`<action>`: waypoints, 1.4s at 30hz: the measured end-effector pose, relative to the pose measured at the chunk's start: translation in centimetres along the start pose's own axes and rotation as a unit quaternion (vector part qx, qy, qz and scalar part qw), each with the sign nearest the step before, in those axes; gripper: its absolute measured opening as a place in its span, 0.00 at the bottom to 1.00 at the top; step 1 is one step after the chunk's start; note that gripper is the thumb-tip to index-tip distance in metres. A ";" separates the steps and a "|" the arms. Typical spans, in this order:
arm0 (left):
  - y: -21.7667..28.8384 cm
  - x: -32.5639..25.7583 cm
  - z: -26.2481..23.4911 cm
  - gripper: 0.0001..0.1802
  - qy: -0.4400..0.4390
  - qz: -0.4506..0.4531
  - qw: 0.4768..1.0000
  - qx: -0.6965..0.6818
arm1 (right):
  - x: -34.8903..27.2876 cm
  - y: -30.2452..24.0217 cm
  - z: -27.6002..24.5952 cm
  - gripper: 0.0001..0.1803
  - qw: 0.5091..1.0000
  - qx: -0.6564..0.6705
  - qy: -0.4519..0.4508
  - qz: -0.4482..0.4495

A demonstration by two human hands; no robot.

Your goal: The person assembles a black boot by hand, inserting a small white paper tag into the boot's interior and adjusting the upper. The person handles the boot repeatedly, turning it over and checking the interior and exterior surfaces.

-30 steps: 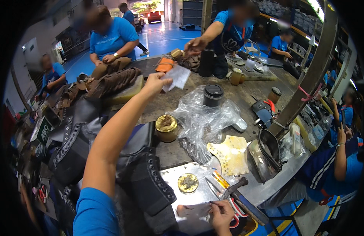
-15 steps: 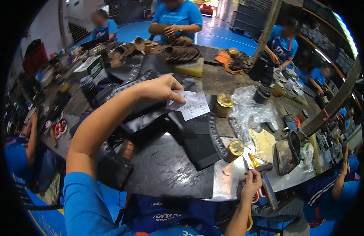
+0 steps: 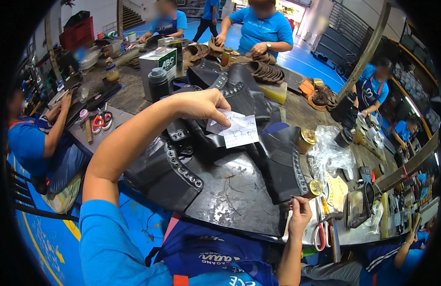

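Observation:
My left hand (image 3: 208, 106) reaches across the table, closed on white paper slips (image 3: 241, 132) with handwriting on them, pinched between thumb and fingers. Under and around it lie black leather shoe uppers (image 3: 282, 164) with rows of metal eyelets. Another black eyeleted piece (image 3: 163, 178) rests at the table's left front edge. Near the lower corner of the right-hand upper, my right hand (image 3: 299, 217) has thumb and fingertips pressed together. What sits in that pinch, if anything, is too small to tell.
Gold-topped jars (image 3: 306, 139), clear plastic wrap (image 3: 328, 150), red-handled scissors (image 3: 319, 236) and a hammer (image 3: 334, 238) lie to the right. Further left are more scissors (image 3: 102, 121), a dark bottle (image 3: 158, 83) and a seated co-worker (image 3: 39, 138). Brown shoe parts (image 3: 263, 71) are piled at the back.
The view has swung left, so the table's things sit further right. My right hand has shifted from the small tools to the upper's corner. My left hand still holds the paper slips.

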State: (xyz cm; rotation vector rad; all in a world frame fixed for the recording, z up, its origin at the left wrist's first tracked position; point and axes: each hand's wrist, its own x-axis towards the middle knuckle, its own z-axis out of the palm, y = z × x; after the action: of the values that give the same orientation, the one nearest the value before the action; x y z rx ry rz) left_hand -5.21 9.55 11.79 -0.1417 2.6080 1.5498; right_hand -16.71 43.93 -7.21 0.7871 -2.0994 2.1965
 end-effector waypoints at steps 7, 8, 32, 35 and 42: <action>-1.5 -2.9 -1.4 0.13 0.033 -0.005 0.999 -0.001 | -1.0 -1.8 3.4 0.01 0.992 -0.114 -0.025 -0.051; -1.6 -3.1 -1.5 0.14 0.037 -0.007 0.999 0.005 | -1.1 -2.0 3.5 0.01 0.992 -0.108 -0.037 -0.046; -2.6 -4.0 0.5 0.14 -0.006 0.001 0.998 0.063 | 1.0 -9.4 13.4 0.05 0.949 0.120 -0.291 0.001; -2.5 -4.1 1.2 0.14 -0.002 0.003 0.995 0.096 | 1.2 -9.6 14.5 0.05 0.949 0.125 -0.287 0.026; -2.4 -4.3 2.0 0.13 -0.015 0.018 0.994 0.111 | 1.0 -8.4 15.0 0.05 0.961 0.078 -0.264 0.030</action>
State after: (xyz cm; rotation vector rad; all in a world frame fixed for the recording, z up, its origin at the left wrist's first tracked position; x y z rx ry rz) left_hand -0.52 10.29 9.31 -0.0518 2.7490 1.2489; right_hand -9.53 30.41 0.68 1.4868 -2.1825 2.4123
